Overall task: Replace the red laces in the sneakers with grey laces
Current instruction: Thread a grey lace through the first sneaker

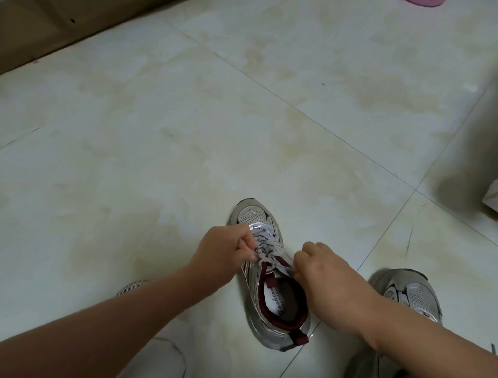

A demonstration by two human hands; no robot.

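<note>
On the floor, two sneakers.

1. Centre sneaker: silver-grey upper, white mesh toe panel, black trim lines, dark maroon collar lining and heel tab.
2. Insole: white, black script lettering.
3. Laces: pale grey, dark printed markings.
4. Second sneaker: silver-grey, white mesh, black accents.
5. Floor tiles: glossy off-white, beige-yellow marbled blotches, thin dark grout lines.
6. Skirting: brown wood tone, top left.
7. Pink item: solid pink, top edge.
8. Woven item: white and dark mesh pattern, beside left forearm.
</note>
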